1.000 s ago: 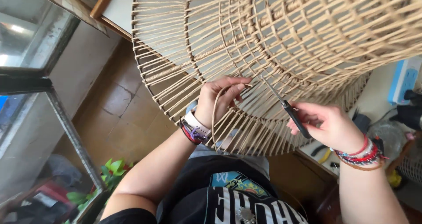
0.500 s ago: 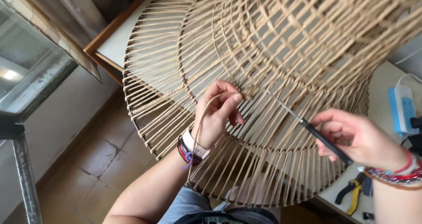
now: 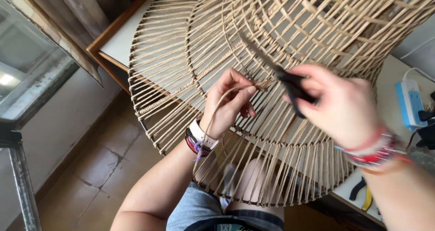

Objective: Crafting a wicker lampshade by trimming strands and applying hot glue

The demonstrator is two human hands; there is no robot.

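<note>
Filling the upper middle of the view, a large woven lampshade frame [image 3: 281,54] of thin wire ribs wrapped in tan cord stands over the person's lap, its wide rim reaching from 9 o'clock down to 5 o'clock. It looks light and airy but bulky; the ribs seem stiff, while the cord is soft and would fray or slip if pulled sideways. I judge the safe place to hold it is on a rib or on the rim ring, not on single strands.

At the centre, the left hand [image 3: 226,106] has thumb and forefinger pressed together on a loose cord [image 3: 213,117], which loops down past the wrist toward 6 o'clock. The cord looks limp and easy to bend.

At 3 o'clock, the right hand [image 3: 340,104] is blurred; its fingers are closed around the dark handle of a slim tool [image 3: 285,79], whose thin tip points up to 11 o'clock into the weave.

At 4 o'clock, pliers [image 3: 362,192] with yellow handles lie on a pale table [image 3: 394,77], and a white and blue power strip [image 3: 410,104] lies at 3 o'clock. No container shows here, so nothing can be said of contents.
</note>
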